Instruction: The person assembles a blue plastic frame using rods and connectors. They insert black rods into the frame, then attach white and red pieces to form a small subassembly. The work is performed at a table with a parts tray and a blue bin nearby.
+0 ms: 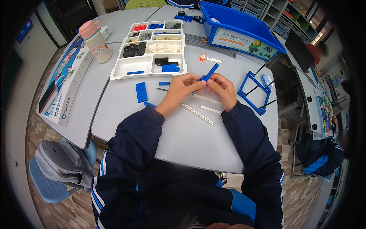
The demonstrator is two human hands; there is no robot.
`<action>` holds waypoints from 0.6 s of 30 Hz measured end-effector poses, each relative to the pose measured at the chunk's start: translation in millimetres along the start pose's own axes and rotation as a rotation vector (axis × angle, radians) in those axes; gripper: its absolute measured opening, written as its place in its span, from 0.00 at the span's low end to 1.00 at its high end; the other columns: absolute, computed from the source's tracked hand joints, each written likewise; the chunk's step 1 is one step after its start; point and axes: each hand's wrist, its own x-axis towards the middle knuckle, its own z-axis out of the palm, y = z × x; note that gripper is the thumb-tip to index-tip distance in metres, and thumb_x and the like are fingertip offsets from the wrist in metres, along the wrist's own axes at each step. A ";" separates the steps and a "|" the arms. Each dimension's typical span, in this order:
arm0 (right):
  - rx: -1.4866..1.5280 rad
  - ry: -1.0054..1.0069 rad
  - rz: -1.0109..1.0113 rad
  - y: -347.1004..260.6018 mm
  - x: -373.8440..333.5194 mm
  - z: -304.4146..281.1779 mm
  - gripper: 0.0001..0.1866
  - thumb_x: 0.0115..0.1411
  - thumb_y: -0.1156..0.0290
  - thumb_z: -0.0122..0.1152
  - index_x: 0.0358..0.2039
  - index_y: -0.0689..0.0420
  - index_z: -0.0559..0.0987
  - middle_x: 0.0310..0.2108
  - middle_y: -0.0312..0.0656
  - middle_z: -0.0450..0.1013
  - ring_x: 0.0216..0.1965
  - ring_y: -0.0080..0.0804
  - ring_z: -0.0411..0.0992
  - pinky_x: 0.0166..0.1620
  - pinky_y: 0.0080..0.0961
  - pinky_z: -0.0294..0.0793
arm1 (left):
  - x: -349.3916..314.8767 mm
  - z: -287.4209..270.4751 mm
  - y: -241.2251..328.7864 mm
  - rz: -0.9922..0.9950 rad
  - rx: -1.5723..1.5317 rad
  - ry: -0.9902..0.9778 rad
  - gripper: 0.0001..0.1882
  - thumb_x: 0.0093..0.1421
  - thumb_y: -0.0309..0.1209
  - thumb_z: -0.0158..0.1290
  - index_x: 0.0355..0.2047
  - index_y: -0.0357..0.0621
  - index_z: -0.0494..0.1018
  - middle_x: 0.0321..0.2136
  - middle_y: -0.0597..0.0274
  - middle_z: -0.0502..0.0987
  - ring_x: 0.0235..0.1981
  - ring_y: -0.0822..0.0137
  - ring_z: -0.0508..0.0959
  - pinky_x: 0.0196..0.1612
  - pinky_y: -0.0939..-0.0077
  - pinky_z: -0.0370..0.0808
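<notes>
Above the middle of the table, my left hand (180, 90) and my right hand (223, 90) meet, both closed on blue building beams (212, 71). The beams cross or join at my fingertips; the joint itself is partly covered. Below my hands lie a long white beam with holes (198, 114) and two shorter pale beams (209, 110). Left of my left hand are a blue studded plate (141, 92), a small blue beam (164, 83) and a dark grey rod (161, 89). A blue frame with black axles (253, 91) lies to the right of my right hand.
A white sorting tray (114, 72) of parts stands ahead on the left, a blue bin (244, 28) at the back right. A small red-orange figure (202, 57) is near the bin. Left are a pink-capped bottle (95, 44), a box (70, 82) and a phone (47, 97).
</notes>
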 end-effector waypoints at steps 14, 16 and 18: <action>-0.118 -0.032 -0.081 0.5 -8.1 8.7 0.12 0.62 0.65 0.67 0.36 0.64 0.82 0.28 0.34 0.77 0.26 0.18 0.69 0.31 0.16 0.68 | -7.8 6.7 -1.1 0.758 0.829 0.110 0.09 0.48 0.21 0.63 0.30 0.37 0.75 0.26 0.59 0.74 0.27 0.63 0.75 0.32 0.72 0.73; -0.310 -0.037 -0.133 -3.7 -9.3 7.2 0.13 0.60 0.65 0.67 0.33 0.64 0.82 0.26 0.36 0.76 0.25 0.19 0.69 0.30 0.18 0.66 | -8.9 6.4 -1.9 0.765 0.830 0.067 0.10 0.48 0.21 0.62 0.31 0.37 0.74 0.28 0.56 0.73 0.32 0.57 0.75 0.34 0.68 0.73; -0.463 -0.034 -0.204 -8.0 -10.4 5.6 0.13 0.59 0.65 0.67 0.31 0.64 0.82 0.24 0.37 0.74 0.23 0.22 0.69 0.28 0.21 0.64 | -9.2 6.4 -2.4 0.779 0.827 0.050 0.11 0.47 0.21 0.62 0.32 0.37 0.74 0.29 0.56 0.73 0.32 0.57 0.75 0.34 0.68 0.73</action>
